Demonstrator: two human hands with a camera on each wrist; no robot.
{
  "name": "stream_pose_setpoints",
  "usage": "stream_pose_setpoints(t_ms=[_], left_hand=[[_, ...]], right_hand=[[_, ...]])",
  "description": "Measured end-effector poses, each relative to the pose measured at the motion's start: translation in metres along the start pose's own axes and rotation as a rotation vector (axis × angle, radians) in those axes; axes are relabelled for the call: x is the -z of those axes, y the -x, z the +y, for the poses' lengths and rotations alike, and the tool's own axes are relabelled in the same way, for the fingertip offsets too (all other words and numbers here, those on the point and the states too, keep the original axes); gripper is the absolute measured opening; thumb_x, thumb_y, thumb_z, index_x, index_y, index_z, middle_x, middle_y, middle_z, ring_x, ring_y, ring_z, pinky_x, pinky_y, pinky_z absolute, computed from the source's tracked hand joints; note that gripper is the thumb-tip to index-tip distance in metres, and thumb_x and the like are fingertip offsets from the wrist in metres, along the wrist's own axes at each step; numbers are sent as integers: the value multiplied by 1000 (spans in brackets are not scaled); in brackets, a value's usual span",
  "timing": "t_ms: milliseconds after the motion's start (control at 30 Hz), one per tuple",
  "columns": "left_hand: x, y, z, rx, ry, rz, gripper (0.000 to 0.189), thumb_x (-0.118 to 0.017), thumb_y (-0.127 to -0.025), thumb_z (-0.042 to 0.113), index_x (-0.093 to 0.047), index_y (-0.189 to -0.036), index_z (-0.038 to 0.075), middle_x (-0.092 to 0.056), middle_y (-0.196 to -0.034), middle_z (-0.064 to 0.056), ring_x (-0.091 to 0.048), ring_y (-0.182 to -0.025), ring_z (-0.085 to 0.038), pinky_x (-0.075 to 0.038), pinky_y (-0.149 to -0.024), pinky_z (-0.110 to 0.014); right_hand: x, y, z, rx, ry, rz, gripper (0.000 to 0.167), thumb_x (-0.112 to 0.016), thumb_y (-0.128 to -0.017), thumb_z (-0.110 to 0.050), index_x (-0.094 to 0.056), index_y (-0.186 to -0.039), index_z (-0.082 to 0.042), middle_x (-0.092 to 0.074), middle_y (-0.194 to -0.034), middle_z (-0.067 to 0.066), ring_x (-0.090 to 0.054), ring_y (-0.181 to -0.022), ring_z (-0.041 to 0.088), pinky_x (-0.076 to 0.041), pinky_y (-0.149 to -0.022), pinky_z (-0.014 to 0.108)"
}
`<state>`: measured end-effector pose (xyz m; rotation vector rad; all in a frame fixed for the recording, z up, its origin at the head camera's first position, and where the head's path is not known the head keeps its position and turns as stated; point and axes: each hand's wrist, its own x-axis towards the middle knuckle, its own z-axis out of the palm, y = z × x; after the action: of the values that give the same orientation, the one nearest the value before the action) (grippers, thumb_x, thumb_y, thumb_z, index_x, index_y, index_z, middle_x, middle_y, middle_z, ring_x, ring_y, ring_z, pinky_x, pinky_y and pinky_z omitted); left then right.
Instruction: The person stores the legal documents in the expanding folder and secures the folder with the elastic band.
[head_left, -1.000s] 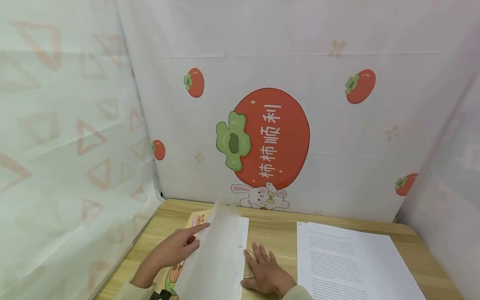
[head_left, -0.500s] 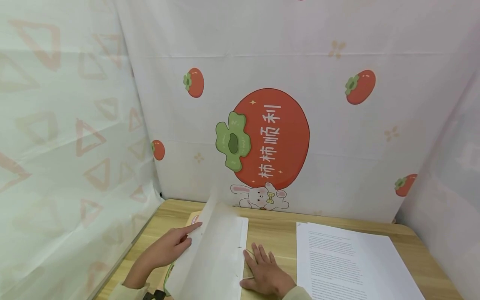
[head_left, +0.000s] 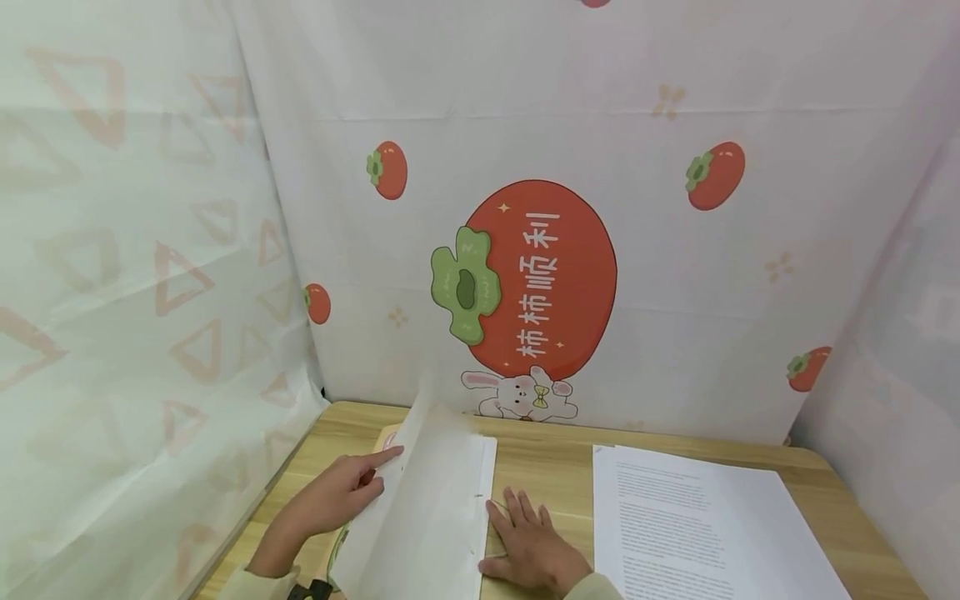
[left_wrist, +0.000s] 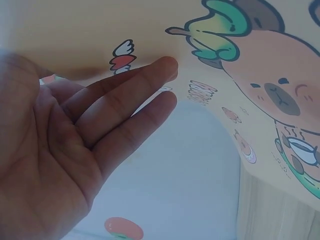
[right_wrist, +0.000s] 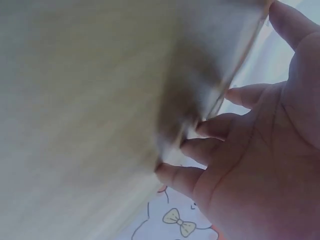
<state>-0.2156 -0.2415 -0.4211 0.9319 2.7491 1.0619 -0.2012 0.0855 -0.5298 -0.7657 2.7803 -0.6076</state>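
Note:
A notebook or folder with thin, translucent white pages (head_left: 438,508) lies on the table in the head view, its top page raised and curved leftward. Peeking out at the left is its yellow cover (head_left: 387,439); the left wrist view shows cartoon animals on the cover (left_wrist: 280,85). My left hand (head_left: 341,496) rests on the left part of the turned page, index finger stretched out. In the left wrist view its other fingers look relaxed and hold nothing. My right hand (head_left: 532,546) lies with spread fingers at the right edge of the white pages, fingertips down against the tabletop.
To the right lies a stack of printed sheets (head_left: 675,517) on the wooden table (head_left: 540,450). A white cloth with persimmon prints (head_left: 675,275) hangs behind the table. Further cloths close off the left side (head_left: 150,250) and right side (head_left: 900,333).
My left hand has shifted slightly left, and the page's left part has come over, covering more of the yellow cover. The right hand has stayed in place.

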Motion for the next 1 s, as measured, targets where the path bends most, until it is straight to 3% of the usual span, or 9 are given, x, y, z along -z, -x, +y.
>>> stream_pose_setpoints(t_ms=[167,300,433,667,867,1000], left_hand=[[-1,0,0,12,9,6,46,-50,-100,-2,-56,-146,-1,-26,-56,17,-20,-50,0,-30,-52,-19],[0,0,3,13,18,9,45,-50,-100,-1,-57,-145,-2,-25,-55,17,-19,-50,-1,-29,-50,-20],[2,-1,4,1,19,15,45,-50,-100,-2,-57,-145,-3,-24,-56,17,-18,-50,-1,-28,-50,-19],[2,-2,3,-5,-2,26,43,-51,-100,-1,-61,-142,0,-24,-56,17,-18,-50,0,-29,-50,-19],[1,-3,2,8,-3,26,43,-52,-100,-1,-61,-142,2,-24,-56,17,-17,-50,-1,-28,-51,-19],[-1,-3,2,15,10,25,43,-52,-99,-1,-62,-141,2,-23,-56,16,-17,-50,-1,-27,-51,-20]], right_hand=[[10,2,-1,17,-19,37,80,-64,-96,-53,-41,-158,-7,-41,-155,25,-36,-142,50,-30,-107,71],[16,9,4,3,-59,119,73,-68,-96,-45,-48,-153,-6,-54,-146,20,-44,-137,49,-27,-108,72],[23,21,13,-18,-40,217,60,-70,-94,-38,-60,-141,-2,-64,-132,17,-55,-125,45,-37,-104,67],[41,52,42,-207,-5,287,54,-76,-90,-32,-66,-128,4,-64,-120,22,-60,-109,45,-48,-90,63],[55,79,79,-347,130,273,62,-80,-88,-39,-64,-123,9,-62,-110,23,-60,-102,43,-51,-84,60],[61,96,106,-438,156,240,65,-79,-87,-43,-62,-118,12,-59,-103,23,-60,-95,43,-51,-79,61]])
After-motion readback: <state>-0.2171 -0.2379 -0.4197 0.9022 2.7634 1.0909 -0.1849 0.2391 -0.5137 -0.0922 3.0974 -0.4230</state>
